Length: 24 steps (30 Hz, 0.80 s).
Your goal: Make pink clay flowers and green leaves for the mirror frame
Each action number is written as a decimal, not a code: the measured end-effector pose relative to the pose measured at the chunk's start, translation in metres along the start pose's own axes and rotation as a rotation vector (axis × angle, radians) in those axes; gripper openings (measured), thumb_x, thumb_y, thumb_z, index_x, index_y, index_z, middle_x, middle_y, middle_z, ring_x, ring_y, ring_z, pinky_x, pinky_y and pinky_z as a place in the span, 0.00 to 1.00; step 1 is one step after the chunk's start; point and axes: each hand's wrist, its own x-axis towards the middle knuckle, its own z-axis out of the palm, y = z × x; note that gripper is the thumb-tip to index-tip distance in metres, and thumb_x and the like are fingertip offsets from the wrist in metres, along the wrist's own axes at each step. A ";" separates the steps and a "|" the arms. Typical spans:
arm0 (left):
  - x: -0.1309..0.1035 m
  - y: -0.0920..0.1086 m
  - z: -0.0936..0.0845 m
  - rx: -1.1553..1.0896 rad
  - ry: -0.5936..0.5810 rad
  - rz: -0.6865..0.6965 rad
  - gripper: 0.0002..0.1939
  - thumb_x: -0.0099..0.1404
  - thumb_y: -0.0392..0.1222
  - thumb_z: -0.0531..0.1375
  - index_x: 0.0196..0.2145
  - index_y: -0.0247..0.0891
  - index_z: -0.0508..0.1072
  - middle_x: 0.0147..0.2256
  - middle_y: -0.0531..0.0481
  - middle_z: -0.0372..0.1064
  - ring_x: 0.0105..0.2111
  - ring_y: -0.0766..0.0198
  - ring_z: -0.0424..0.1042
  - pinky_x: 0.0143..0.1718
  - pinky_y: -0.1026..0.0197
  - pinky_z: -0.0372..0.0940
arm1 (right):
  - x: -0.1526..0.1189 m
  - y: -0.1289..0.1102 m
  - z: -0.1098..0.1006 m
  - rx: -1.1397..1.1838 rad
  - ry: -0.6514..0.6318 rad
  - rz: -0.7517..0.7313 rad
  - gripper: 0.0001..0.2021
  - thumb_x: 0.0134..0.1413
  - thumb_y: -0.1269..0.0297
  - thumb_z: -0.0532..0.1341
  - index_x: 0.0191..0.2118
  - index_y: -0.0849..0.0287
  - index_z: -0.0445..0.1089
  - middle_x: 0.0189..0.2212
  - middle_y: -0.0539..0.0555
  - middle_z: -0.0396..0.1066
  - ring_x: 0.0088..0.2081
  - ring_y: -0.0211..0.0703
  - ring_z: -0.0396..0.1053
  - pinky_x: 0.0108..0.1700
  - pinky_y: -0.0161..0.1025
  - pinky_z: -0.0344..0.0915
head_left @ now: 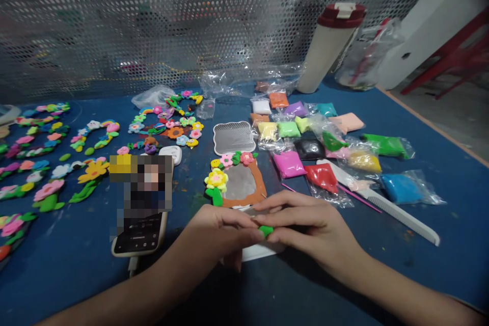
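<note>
A small piece of bright green clay (266,231) sits between the fingertips of both hands. My left hand (225,232) pinches it with thumb and forefinger. From the other side, the fingers and thumb of my right hand (305,221) close on it too. Just beyond the hands lies a mirror (240,182) framed in brown clay, with clay flowers and green leaves along its top and left side. Below the hands a white flat piece (263,250) shows in part; the hands hide the rest.
Several bags of coloured clay (290,163) lie to the right, with a white comb (405,216) and pink stick (361,198). A phone (139,234) rests left, near several flower-decorated pieces (95,170). A tumbler (328,51) stands behind; another mirror (234,137) lies mid-table.
</note>
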 end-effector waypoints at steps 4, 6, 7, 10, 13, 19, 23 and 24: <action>-0.001 0.004 0.000 0.014 0.016 0.001 0.12 0.56 0.44 0.59 0.22 0.35 0.74 0.14 0.57 0.61 0.17 0.71 0.58 0.21 0.68 0.52 | 0.000 -0.001 0.000 0.010 0.022 -0.003 0.14 0.47 0.69 0.66 0.41 0.45 0.74 0.39 0.50 0.74 0.40 0.37 0.71 0.42 0.35 0.69; -0.001 0.005 0.000 0.033 0.020 0.000 0.12 0.57 0.45 0.58 0.21 0.35 0.73 0.14 0.57 0.61 0.17 0.71 0.58 0.21 0.68 0.52 | 0.000 -0.001 0.000 0.016 0.016 -0.010 0.15 0.47 0.69 0.66 0.42 0.45 0.74 0.39 0.49 0.74 0.40 0.37 0.72 0.42 0.35 0.69; -0.002 0.005 0.000 0.038 0.021 -0.004 0.12 0.57 0.45 0.58 0.21 0.35 0.73 0.13 0.57 0.61 0.17 0.71 0.58 0.21 0.68 0.53 | -0.001 -0.001 0.000 0.016 0.010 -0.014 0.15 0.48 0.69 0.65 0.42 0.45 0.74 0.39 0.49 0.74 0.40 0.37 0.72 0.42 0.35 0.69; -0.002 0.007 0.000 0.043 0.028 -0.010 0.12 0.57 0.45 0.58 0.22 0.35 0.73 0.13 0.57 0.61 0.16 0.71 0.58 0.20 0.68 0.53 | -0.001 0.000 -0.001 0.004 0.003 -0.009 0.13 0.50 0.70 0.63 0.40 0.45 0.74 0.39 0.49 0.74 0.40 0.37 0.71 0.42 0.36 0.69; -0.001 0.006 0.000 0.081 0.034 0.005 0.14 0.58 0.45 0.57 0.21 0.35 0.74 0.13 0.57 0.61 0.16 0.71 0.59 0.20 0.68 0.55 | -0.001 0.001 -0.003 -0.013 0.016 -0.008 0.11 0.51 0.69 0.63 0.40 0.46 0.75 0.38 0.50 0.74 0.39 0.38 0.72 0.42 0.37 0.70; -0.004 -0.009 0.002 0.573 0.363 0.638 0.08 0.58 0.39 0.62 0.37 0.41 0.75 0.39 0.53 0.75 0.33 0.65 0.74 0.35 0.66 0.67 | -0.003 0.000 -0.001 -0.025 0.097 0.029 0.14 0.50 0.71 0.63 0.42 0.45 0.74 0.39 0.49 0.74 0.40 0.38 0.72 0.43 0.36 0.70; -0.009 -0.021 0.002 1.011 0.536 0.976 0.07 0.62 0.35 0.59 0.39 0.40 0.71 0.39 0.54 0.76 0.37 0.66 0.74 0.40 0.68 0.66 | -0.007 -0.001 0.005 -0.022 0.116 0.019 0.14 0.51 0.70 0.62 0.43 0.45 0.73 0.40 0.50 0.74 0.40 0.40 0.71 0.42 0.38 0.70; -0.009 -0.021 0.001 1.038 0.555 0.988 0.06 0.63 0.35 0.58 0.39 0.41 0.71 0.38 0.54 0.76 0.35 0.67 0.74 0.38 0.68 0.66 | -0.008 -0.001 0.006 -0.022 0.113 0.014 0.14 0.51 0.70 0.62 0.43 0.46 0.73 0.41 0.51 0.73 0.41 0.40 0.71 0.42 0.39 0.70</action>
